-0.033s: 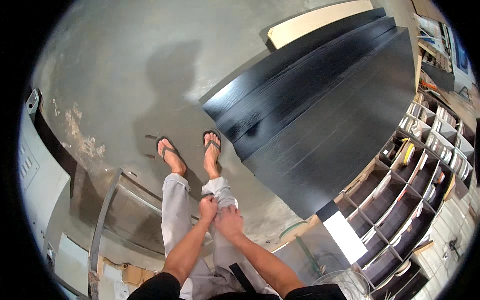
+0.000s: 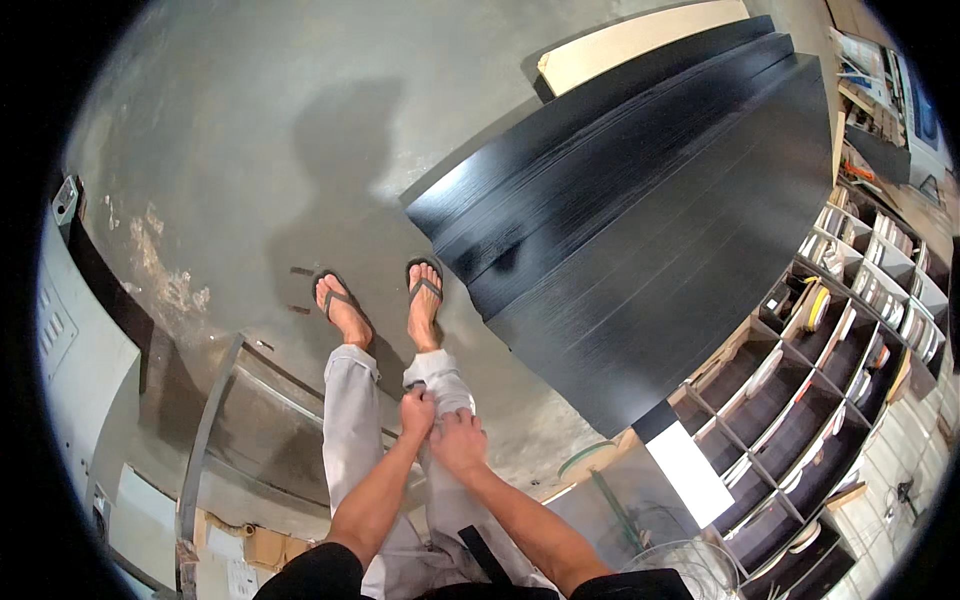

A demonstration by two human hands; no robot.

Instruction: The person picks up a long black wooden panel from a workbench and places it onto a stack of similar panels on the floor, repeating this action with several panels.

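Both the curled left hand (image 2: 417, 413) and right hand (image 2: 459, 441) are over the trousers (image 2: 350, 430); whether either grips, I cannot tell.

The grey floor (image 2: 220, 130) filled the upper left of the frame, with a pale worn patch (image 2: 165, 265) near the left edge. A light-grey housing (image 2: 95, 370) stood at far left. A compartmented rack (image 2: 765, 530) holding coiled strips (image 2: 818, 306) occupied the lower right. Light cast a shadow (image 2: 345, 140) left of upper centre.

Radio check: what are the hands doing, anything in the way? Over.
Left hand curled at right trouser leg. Right hand beside it, touching too. Black boards off to the right, apart from both.
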